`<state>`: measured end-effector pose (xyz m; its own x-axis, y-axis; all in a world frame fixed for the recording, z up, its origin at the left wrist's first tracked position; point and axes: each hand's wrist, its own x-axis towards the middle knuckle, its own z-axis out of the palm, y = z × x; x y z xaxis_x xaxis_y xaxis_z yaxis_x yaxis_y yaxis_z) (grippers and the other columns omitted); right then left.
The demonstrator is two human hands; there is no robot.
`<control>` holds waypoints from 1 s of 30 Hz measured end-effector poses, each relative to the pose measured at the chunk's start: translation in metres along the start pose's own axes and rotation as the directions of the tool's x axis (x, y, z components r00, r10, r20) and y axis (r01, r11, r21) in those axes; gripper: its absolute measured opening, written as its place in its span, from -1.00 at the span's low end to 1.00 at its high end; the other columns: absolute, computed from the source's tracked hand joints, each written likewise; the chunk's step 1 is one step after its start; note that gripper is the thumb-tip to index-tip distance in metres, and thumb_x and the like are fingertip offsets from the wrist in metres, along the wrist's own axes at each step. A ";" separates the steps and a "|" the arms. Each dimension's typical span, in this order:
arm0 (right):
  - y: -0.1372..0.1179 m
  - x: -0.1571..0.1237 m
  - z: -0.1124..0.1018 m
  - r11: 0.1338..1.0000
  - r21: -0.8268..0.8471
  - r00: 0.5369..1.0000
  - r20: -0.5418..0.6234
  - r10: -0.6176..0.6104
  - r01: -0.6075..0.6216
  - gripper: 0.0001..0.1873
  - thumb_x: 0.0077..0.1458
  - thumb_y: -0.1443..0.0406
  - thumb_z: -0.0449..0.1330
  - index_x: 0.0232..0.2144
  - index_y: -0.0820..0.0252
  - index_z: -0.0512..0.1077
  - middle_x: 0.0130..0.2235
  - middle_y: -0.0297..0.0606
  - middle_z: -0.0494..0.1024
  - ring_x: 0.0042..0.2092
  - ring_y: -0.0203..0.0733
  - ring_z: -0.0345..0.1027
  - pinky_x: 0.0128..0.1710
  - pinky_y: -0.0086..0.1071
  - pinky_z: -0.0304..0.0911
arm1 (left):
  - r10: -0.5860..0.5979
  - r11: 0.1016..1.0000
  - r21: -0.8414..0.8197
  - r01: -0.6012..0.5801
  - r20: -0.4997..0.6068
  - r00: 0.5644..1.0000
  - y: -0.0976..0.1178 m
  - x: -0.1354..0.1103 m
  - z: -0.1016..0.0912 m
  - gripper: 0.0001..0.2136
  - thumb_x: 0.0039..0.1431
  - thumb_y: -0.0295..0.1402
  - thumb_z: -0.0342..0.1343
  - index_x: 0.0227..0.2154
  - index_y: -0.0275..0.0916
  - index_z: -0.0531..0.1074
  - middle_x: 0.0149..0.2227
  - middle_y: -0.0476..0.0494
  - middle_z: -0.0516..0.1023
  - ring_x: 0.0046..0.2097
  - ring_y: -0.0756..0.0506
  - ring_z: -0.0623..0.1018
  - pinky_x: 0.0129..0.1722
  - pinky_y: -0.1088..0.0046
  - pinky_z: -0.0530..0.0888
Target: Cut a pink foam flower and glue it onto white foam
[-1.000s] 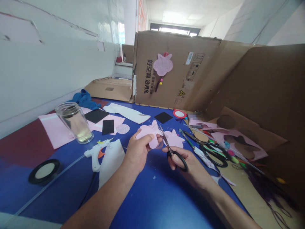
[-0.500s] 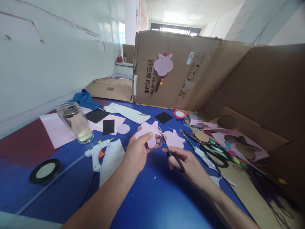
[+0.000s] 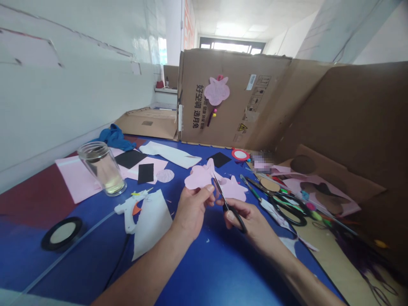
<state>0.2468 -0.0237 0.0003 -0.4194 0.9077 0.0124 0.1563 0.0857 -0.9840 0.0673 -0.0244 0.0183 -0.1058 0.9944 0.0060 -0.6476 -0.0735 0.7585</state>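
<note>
Pinched between the thumb and fingers of my left hand (image 3: 194,208) is a pink cutout (image 3: 198,175) with rounded lobes and a pointed tip. My right hand (image 3: 244,216) grips black-handled scissors (image 3: 234,217), whose blades meet the right edge of the cutout. Whether the blades are parted is hard to make out. Beyond them on the blue table (image 3: 204,272) lies a second pink cutout (image 3: 234,189) of similar shape. A finished-looking pink piece (image 3: 217,91) with beads and a tassel hangs on the upright cardboard (image 3: 264,106).
Left of my arm are a white hot glue gun (image 3: 129,214), white paper (image 3: 153,225), a tape roll (image 3: 62,233) and a glass of pale liquid (image 3: 106,172). Large scissors (image 3: 288,208), beads and paper scraps crowd the right side. A black square (image 3: 145,173) and a blue cloth (image 3: 114,137) lie farther back.
My left hand has turned the pink cutout and shifted its hold to the lower edge, with the thumb farther right. The scissors stay at the cutout's right edge in my right hand.
</note>
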 end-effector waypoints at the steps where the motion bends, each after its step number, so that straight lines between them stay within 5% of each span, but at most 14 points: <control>1: 0.000 0.000 0.000 1.000 -0.002 1.000 0.003 0.000 0.000 -0.30 0.13 -0.22 0.37 0.01 0.23 0.64 -0.50 -0.35 0.46 -0.42 -0.22 0.21 -0.38 -0.34 0.07 | 0.018 1.000 -0.005 -0.018 -0.028 0.999 -0.001 0.000 0.001 -0.73 -0.02 -0.31 0.51 -0.35 -0.27 0.55 -0.47 0.01 0.52 -0.43 0.02 0.44 -0.42 0.49 0.36; 5: -0.003 0.000 0.002 1.000 -0.003 1.000 0.031 -0.001 0.001 -0.32 0.14 -0.20 0.37 0.00 0.23 0.64 -0.49 -0.37 0.44 -0.41 -0.22 0.22 -0.37 -0.35 0.09 | 0.036 0.998 -0.050 -0.043 -0.128 0.991 -0.001 0.001 0.003 -0.64 -0.12 -0.31 0.56 -0.27 -0.28 0.59 -0.38 -0.04 0.61 -0.40 -0.01 0.52 -0.42 0.47 0.39; 19: 0.009 -0.004 -0.001 0.993 0.116 0.997 0.068 -0.031 0.023 -0.34 0.18 -0.18 0.38 0.06 0.19 0.59 -0.42 -0.33 0.53 -0.34 -0.19 0.25 -0.30 -0.33 0.04 | -0.031 0.992 -0.130 0.005 -0.198 0.980 0.006 0.004 0.001 -0.60 -0.24 -0.35 0.60 -0.31 -0.34 0.59 -0.39 -0.09 0.65 -0.39 -0.06 0.62 -0.36 0.43 0.54; 30: 0.006 -0.005 -0.001 0.994 0.108 0.997 0.070 -0.012 0.004 -0.32 0.15 -0.20 0.40 0.03 0.22 0.61 -0.44 -0.34 0.50 -0.37 -0.22 0.24 -0.33 -0.34 0.02 | -0.020 0.995 -0.098 0.004 -0.165 0.986 0.008 0.002 0.001 -0.62 -0.17 -0.36 0.56 -0.27 -0.36 0.61 -0.41 -0.12 0.66 -0.40 -0.08 0.64 -0.39 0.44 0.55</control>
<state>0.2508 -0.0276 -0.0061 -0.4827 0.8757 0.0115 0.0570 0.0445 -0.9974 0.0631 -0.0226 0.0250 -0.2158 0.9695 -0.1166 -0.7185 -0.0768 0.6913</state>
